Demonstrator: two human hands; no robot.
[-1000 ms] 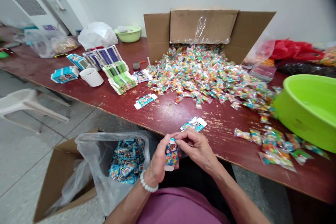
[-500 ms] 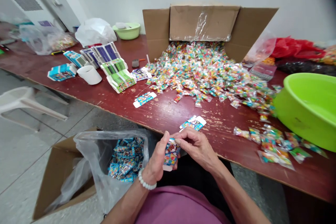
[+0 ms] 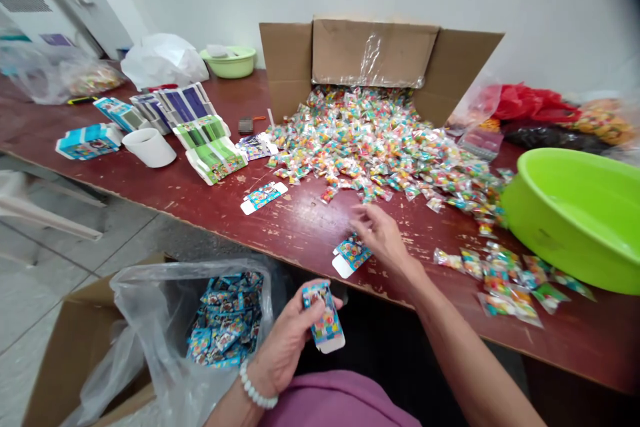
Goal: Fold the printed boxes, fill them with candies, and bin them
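Observation:
My left hand [image 3: 287,340] grips a small colourful folded box [image 3: 323,315] below the table's front edge, above my lap. Over the table, my right hand [image 3: 381,237] reaches out with its fingers loosely spread, just above a flat unfolded box blank [image 3: 350,255] near the edge. A second flat blank [image 3: 264,196] lies further left. A big heap of small candy packets [image 3: 373,140] spills from a cardboard box [image 3: 375,53] lying on its side at the back.
A green basin [image 3: 575,213] stands at the right, loose packets [image 3: 505,273] in front of it. Stacks of flat blanks [image 3: 210,147] and a white cup [image 3: 149,147] sit at the left. On the floor, a bag-lined carton [image 3: 150,347] holds filled boxes.
My right hand let go of the small box and moved forward over the table to the flat blank. My left hand lowered the box toward the left. The view shifted right.

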